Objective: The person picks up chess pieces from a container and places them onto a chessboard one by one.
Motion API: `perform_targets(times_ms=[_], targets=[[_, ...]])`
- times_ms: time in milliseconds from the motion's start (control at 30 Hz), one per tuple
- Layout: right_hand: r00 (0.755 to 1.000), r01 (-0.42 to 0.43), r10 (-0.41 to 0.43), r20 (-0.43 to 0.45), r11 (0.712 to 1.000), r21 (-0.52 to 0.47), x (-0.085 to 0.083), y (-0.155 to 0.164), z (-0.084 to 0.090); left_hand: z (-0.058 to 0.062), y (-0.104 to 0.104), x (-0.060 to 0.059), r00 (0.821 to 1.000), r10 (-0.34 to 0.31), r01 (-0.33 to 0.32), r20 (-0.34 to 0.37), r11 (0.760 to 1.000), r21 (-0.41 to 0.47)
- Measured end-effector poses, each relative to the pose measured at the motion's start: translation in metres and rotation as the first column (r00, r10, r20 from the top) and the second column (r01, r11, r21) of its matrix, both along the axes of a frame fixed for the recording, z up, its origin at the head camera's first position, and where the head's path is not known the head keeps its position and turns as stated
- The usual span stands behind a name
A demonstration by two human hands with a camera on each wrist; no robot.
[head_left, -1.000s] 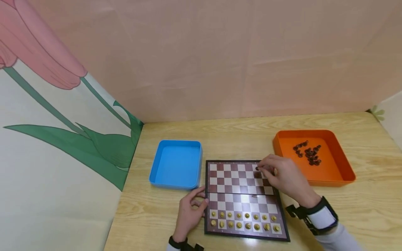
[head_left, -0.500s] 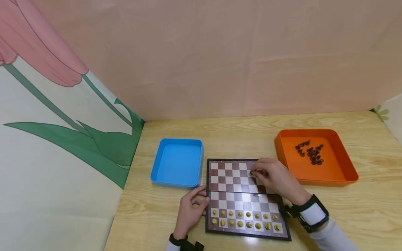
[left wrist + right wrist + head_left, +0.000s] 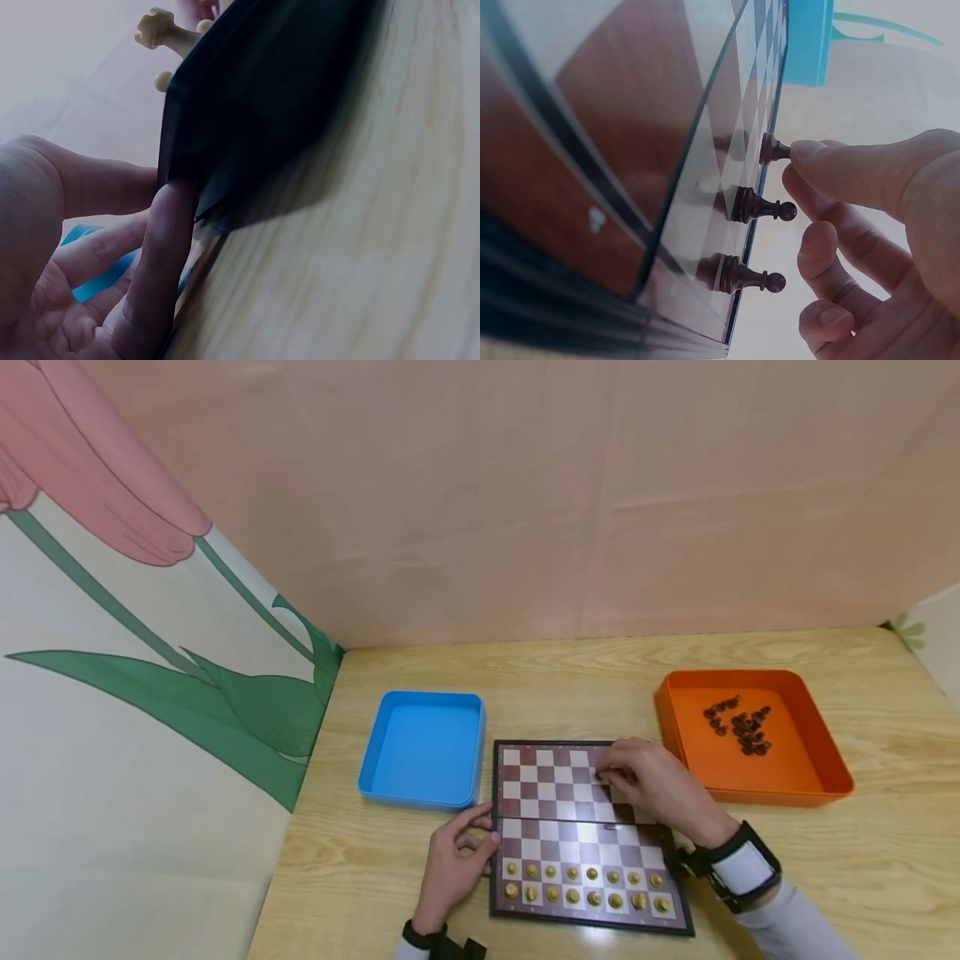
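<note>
Right hand (image 3: 663, 785) pinched dark-brown round-headed chess pawn (image 3: 769, 149), thumb to forefinger, other fingers curled; glossy brown-and-white checkered chessboard (image 3: 540, 848) lay under grip, contact unclear. Left hand (image 3: 453, 868) pinched board's nearest edge.

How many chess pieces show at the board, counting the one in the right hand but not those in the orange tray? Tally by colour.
Gold pieces: 16
Dark pieces: 3, one pinched by the right hand
Total visible: 19
</note>
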State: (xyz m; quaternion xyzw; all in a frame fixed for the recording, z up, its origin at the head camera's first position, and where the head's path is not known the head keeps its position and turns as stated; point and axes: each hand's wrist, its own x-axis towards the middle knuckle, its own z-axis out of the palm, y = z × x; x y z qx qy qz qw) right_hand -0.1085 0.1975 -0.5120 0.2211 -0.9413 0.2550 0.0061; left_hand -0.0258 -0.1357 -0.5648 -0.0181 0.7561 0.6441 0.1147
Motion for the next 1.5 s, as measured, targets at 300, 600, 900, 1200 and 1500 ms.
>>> perform_targets(times_ms=[300,600,900,1200,1500], targets=[[1.0,0.0,0.0,0.015,1.0,-0.001,0.001,-0.001,0.0,-0.001,-0.001,0.001,1.0,-0.002,0.002,0.002,1.0,0.002],[0.999,-0.002,0.001,-0.049,1.0,-0.017,0.003,0.003,0.007,0.0,0.0,0.001,1.0,0.003,-0.002,-0.015,1.0,0.008],[0.995,0.049,-0.051,-0.081,0.998,-0.035,0.004,0.025,0.014,0.002,0.001,0.0,1.0,0.007,-0.007,-0.013,1.0,0.0],[0.989,0.1,-0.106,-0.1,0.993,-0.059,0.007,0.045,0.019,0.001,0.0,0.003,1.0,0.019,-0.019,0.006,1.0,0.005],[0.961,0.16,-0.176,-0.214,0.983,-0.088,0.004,0.069,0.019,0.001,0.0,0.001,1.0,0.008,-0.008,-0.002,1.0,-0.001]])
